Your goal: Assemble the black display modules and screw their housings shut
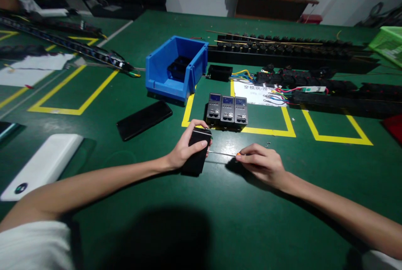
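Note:
My left hand [185, 146] is closed around a black box-shaped module [195, 159], tilted just above the green table. In my right hand [262, 163] is a screwdriver [222, 153]; its orange handle end shows at the fingertips, and the thin metal shaft points left. The shaft's tip meets the module's right side, where my left fingers partly hide it. Three dark grey modules [227, 109] with small screens and ports stand side by side behind my hands. A few tiny screws [268, 144] lie beyond my right hand.
A blue bin [176, 69] holding black parts stands behind a black phone [144, 120]. A white power bank [42, 165] lies at left. Long black strips with wires [314, 79] stretch along the back right, near a printed sheet [257, 93]. Another person's arm [14, 0] shows far left.

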A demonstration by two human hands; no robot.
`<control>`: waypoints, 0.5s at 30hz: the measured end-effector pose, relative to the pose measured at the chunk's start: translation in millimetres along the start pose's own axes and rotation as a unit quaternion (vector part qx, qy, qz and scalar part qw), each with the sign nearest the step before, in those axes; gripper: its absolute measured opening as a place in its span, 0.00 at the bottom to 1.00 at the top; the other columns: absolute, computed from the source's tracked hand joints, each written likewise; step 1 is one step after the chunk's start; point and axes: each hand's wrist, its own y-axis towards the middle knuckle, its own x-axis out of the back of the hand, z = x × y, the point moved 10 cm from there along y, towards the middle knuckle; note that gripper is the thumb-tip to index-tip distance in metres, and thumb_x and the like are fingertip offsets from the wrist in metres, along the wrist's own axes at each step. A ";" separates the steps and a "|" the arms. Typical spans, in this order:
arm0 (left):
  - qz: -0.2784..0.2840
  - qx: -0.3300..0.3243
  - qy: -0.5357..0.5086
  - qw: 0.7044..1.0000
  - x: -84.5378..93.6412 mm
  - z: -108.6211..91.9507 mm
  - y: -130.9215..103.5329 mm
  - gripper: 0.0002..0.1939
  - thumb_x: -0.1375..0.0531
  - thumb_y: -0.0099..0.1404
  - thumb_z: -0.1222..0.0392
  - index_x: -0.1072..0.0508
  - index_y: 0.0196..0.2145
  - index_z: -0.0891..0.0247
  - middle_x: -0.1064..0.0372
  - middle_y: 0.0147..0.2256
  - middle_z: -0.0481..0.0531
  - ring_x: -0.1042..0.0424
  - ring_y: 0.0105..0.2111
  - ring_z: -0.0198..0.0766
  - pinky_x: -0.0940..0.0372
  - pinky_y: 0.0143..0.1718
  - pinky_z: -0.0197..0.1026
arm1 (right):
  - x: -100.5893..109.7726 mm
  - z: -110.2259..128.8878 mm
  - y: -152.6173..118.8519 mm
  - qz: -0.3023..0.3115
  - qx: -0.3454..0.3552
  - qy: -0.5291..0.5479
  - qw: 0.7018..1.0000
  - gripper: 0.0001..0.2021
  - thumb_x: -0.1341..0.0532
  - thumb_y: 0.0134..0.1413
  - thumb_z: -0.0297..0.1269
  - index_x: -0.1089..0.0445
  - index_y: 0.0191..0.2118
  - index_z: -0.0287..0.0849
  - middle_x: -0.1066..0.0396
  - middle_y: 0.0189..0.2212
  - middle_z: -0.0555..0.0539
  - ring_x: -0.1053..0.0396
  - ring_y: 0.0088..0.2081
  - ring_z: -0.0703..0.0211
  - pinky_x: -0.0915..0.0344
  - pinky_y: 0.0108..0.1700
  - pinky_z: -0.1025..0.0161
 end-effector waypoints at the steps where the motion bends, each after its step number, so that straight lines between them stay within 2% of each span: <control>1: -0.002 0.000 -0.003 1.000 0.3 0.0 0.2 0.23 0.37 0.61 0.55 0.43 0.50 0.55 0.33 0.36 0.51 0.30 0.30 0.35 0.31 0.30 0.38 | 0.0 0.1 2.4 0.003 -0.007 0.024 1.000 0.12 0.37 0.57 0.29 0.23 0.46 0.46 0.23 0.36 0.42 0.25 0.35 0.59 0.29 0.33 0.63; 5: -0.004 0.001 -0.005 1.000 0.5 0.0 1.1 0.23 0.37 0.61 0.55 0.43 0.50 0.55 0.32 0.36 0.51 0.30 0.30 0.35 0.31 0.30 0.38 | 0.9 -3.6 9.9 0.009 -0.059 0.109 0.992 0.13 0.36 0.55 0.31 0.25 0.47 0.44 0.23 0.44 0.41 0.25 0.46 0.53 0.27 0.47 0.55; 6: -0.005 0.000 -0.005 1.000 0.5 -0.2 1.2 0.23 0.37 0.61 0.55 0.43 0.50 0.55 0.32 0.36 0.51 0.30 0.29 0.35 0.31 0.30 0.38 | -0.9 -7.4 9.8 0.016 -0.085 0.133 0.987 0.13 0.36 0.55 0.31 0.25 0.47 0.44 0.24 0.47 0.41 0.25 0.47 0.52 0.28 0.48 0.54; 8: -0.004 -0.003 -0.005 1.000 0.2 -0.7 1.4 0.23 0.37 0.61 0.55 0.43 0.50 0.55 0.33 0.36 0.51 0.30 0.29 0.35 0.31 0.30 0.39 | -7.7 -18.4 6.6 0.033 -0.152 0.209 0.966 0.14 0.38 0.58 0.33 0.26 0.50 0.44 0.25 0.50 0.40 0.24 0.44 0.53 0.26 0.43 0.56; 11: -0.003 -0.001 -0.006 1.000 -0.5 -0.7 1.8 0.23 0.38 0.61 0.55 0.43 0.50 0.55 0.33 0.36 0.51 0.30 0.29 0.35 0.31 0.30 0.39 | -18.4 -35.2 -0.6 0.023 -0.251 0.364 0.897 0.14 0.42 0.62 0.39 0.28 0.51 0.43 0.27 0.52 0.38 0.22 0.34 0.57 0.27 0.29 0.63; 15: -0.015 0.010 -0.023 1.000 1.3 1.0 2.3 0.24 0.38 0.61 0.56 0.44 0.51 0.54 0.32 0.37 0.50 0.30 0.29 0.34 0.31 0.30 0.39 | -21.4 -50.1 -3.3 -0.045 -0.317 0.501 0.804 0.16 0.43 0.59 0.45 0.29 0.47 0.41 0.26 0.51 0.38 0.22 0.32 0.54 0.28 0.26 0.62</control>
